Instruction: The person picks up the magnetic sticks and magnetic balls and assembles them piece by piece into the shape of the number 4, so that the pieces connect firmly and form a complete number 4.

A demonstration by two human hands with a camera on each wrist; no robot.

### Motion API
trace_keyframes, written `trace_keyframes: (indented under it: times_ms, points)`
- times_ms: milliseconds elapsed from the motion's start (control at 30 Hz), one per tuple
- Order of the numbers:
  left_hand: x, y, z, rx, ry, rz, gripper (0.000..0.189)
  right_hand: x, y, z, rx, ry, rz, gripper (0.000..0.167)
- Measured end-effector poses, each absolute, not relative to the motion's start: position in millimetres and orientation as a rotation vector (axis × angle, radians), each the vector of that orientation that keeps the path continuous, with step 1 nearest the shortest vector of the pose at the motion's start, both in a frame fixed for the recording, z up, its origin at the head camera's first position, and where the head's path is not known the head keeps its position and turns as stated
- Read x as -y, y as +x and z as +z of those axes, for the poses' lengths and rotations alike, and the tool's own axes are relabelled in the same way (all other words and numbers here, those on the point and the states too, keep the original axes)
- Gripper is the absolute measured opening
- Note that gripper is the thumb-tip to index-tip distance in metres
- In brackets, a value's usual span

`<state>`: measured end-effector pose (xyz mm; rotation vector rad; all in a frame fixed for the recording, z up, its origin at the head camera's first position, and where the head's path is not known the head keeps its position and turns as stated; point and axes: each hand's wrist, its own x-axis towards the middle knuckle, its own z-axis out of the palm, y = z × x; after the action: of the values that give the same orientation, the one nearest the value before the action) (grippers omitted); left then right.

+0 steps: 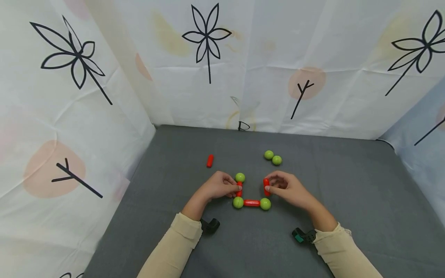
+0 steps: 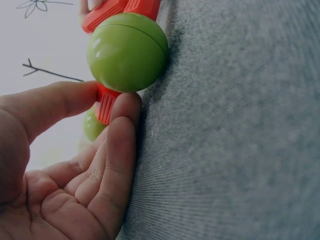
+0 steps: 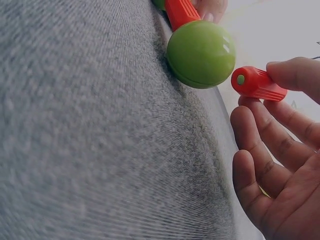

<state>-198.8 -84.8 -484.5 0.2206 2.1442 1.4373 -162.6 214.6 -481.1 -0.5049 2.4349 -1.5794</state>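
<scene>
My left hand (image 1: 219, 185) pinches a red rod (image 1: 239, 189) between thumb and fingers. That rod joins a far green ball (image 1: 240, 177) to a near-left green ball (image 1: 238, 202). From the near-left ball a second red rod (image 1: 252, 203) runs across to the near-right green ball (image 1: 265, 204). Between its thumb and fingertips, my right hand (image 1: 286, 188) holds a loose red rod (image 3: 258, 84). One end of this rod faces the near-right ball (image 3: 201, 54), with a small gap between them in the right wrist view. A green dot shows in that end.
Two loose green balls (image 1: 272, 157) lie close together beyond my right hand. One red rod (image 1: 210, 161) lies beyond my left hand. A grey cloth (image 1: 347, 185) covers the table, and patterned white curtains (image 1: 264, 46) stand along its back and sides.
</scene>
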Motion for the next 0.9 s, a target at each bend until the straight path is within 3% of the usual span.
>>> trace_keyframes:
  times_ms: [900]
  points:
    - [85.9, -199.8, -487.1, -2.145, 0.241, 1.439, 0.020, -214.5, -159.2, -480.8, -2.430, -0.491, -1.564, 0.022]
